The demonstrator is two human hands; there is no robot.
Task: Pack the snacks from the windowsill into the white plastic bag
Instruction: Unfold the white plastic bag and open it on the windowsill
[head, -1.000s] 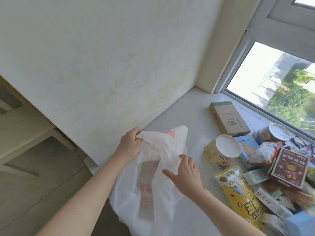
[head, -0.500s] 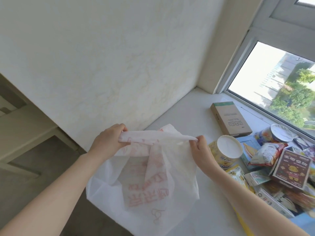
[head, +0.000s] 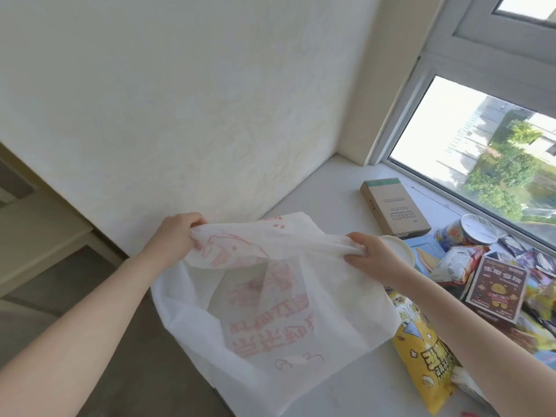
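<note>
white plastic bag (head: pixel 270 311) held up at centre frame, mouth pulled wide, red print (mirrored, unreadable) showing through, lower part draped over the windowsill (head: pixel 325 194) edge. gripped at the 10 o'clock rim by the left hand (head: pixel 177 236), fingers curled round bunched plastic; clamped at the 2 o'clock rim by the right hand (head: pixel 373 257) likewise. snacks piled at 3 o'clock: yellow packet (head: pixel 421 353) just beside the bag, dark red box (head: pixel 496 291), brown carton (head: pixel 394 210) toward 1 o'clock.
</note>
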